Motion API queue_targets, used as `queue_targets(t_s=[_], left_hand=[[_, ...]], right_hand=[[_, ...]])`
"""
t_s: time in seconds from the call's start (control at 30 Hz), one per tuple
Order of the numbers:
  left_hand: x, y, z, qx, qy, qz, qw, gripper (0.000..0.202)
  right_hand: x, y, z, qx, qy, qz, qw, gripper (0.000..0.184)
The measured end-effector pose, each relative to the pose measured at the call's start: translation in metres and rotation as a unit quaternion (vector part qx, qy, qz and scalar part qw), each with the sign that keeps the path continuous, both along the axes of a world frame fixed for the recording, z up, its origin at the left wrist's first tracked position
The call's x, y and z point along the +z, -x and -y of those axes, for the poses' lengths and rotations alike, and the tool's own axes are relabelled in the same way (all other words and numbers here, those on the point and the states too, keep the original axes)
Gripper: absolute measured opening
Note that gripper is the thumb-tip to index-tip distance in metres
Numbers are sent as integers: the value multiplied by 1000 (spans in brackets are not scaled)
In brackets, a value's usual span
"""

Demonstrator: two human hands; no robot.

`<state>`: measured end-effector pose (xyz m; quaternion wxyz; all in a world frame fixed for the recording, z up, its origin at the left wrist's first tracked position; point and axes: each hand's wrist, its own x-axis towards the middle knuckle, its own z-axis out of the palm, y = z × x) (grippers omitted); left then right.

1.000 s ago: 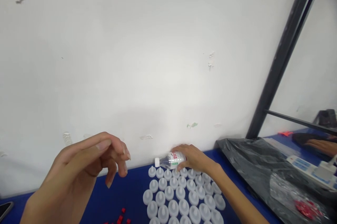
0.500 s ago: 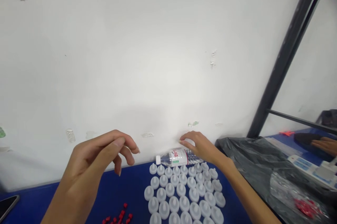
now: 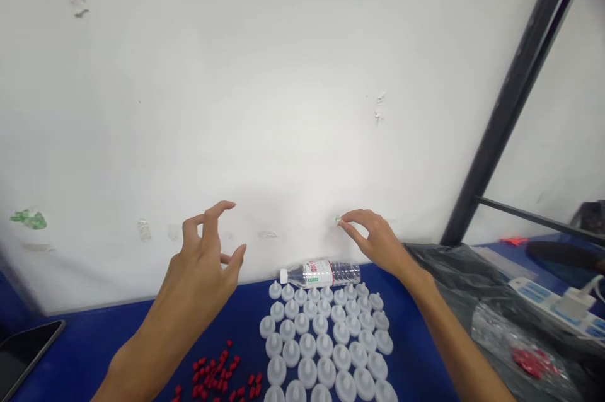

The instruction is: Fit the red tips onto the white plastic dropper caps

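My left hand (image 3: 205, 263) hovers above the blue table (image 3: 118, 339) with its fingers spread and curled, holding nothing. My right hand (image 3: 375, 241) reaches to the white wall (image 3: 283, 106), thumb and forefinger pinched at a small green scrap (image 3: 338, 219) stuck there. Below it a clear water bottle (image 3: 324, 273) with a white cap and red label lies on its side against the wall. Several white nozzle caps (image 3: 324, 342) stand in rows in front of the bottle. A scatter of small red pieces (image 3: 215, 377) lies under my left forearm.
A dark phone (image 3: 26, 351) lies at the left edge. A black plastic sheet (image 3: 472, 288) and a clear bag of red pieces (image 3: 529, 361) lie on the right, with a white power strip (image 3: 558, 307) behind. A black post (image 3: 515, 93) leans upward at right.
My right hand let go of the bottle, which now lies on the table, and rose to the green scrap on the wall. My left hand lifted and spread its fingers.
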<state>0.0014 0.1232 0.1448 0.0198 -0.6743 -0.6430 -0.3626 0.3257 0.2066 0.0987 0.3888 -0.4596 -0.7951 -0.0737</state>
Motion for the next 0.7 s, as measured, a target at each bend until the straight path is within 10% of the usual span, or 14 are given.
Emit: queue_targets(t_s=[0.2, 0.43, 0.7], left_hand=[[-5, 9, 3, 22, 90, 13, 996, 63], [-8, -4, 14, 14, -12, 11, 1000, 65], [-101, 16, 24, -21, 20, -83, 996, 52]], right_hand=[[8, -1, 9, -4, 2, 2, 1000, 25], [11, -1, 17, -2, -2, 11, 1000, 32], [27, -6, 44, 91, 101, -48, 990, 51]])
